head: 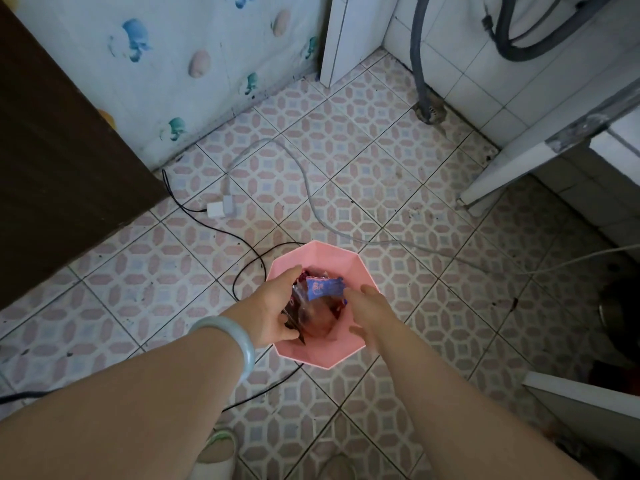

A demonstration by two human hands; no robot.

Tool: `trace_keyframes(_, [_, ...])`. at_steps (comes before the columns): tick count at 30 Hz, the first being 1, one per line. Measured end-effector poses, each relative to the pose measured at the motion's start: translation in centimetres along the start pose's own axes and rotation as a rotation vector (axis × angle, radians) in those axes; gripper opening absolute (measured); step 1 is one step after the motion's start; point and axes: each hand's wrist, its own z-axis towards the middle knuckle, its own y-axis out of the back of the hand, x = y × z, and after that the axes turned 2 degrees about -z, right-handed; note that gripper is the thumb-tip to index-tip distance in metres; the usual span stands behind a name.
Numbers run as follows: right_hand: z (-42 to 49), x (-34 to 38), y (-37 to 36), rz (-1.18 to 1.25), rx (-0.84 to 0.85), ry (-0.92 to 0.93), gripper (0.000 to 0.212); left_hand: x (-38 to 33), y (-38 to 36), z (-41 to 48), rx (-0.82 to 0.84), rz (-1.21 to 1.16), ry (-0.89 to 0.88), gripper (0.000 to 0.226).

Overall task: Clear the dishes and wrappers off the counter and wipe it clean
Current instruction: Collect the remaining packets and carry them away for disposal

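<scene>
Above a pink bin (332, 252) on tiled floor (381, 174), left hand (277, 306) gripping crumpled wrappers (320, 292), right hand (372, 308) loosely spread just beside them

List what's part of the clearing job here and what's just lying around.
Job:
- wrappers
- pink bin
- left hand, gripping the wrappers
- right hand

Lying about:
- white charger
- grey hose
- slipper
</scene>
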Motion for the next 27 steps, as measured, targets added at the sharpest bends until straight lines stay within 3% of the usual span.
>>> trace_keyframes(5, [-4.4, 1.3, 1.7, 0.001, 0.004, -0.001, 0.039, 0.0, -1.0, -3.4, 0.021, 0.037, -0.008, 0.053])
trace_keyframes(9, [-9.7, 2.7, 3.5, 0.099, 0.023, -0.026, 0.016, 0.2, -2.1, -9.1, -0.017, 0.047, -0.044, 0.023])
trace_keyframes(14, [-18.0, 5.2, 5.6, 0.111, -0.006, 0.019, 0.013, 0.7, -3.3, -16.4, -0.047, 0.096, -0.144, 0.015])
trace_keyframes(20, [-29.7, 8.8, 9.5, 0.296, -0.045, 0.072, 0.011, 0.5, -5.0, -27.2, 0.02, 0.107, -0.301, 0.016])
trace_keyframes(27, [-42.7, 9.2, 13.7, 0.503, -0.111, 0.179, 0.011, 2.6, -5.8, -39.2, 0.192, 0.007, -0.344, 0.016])
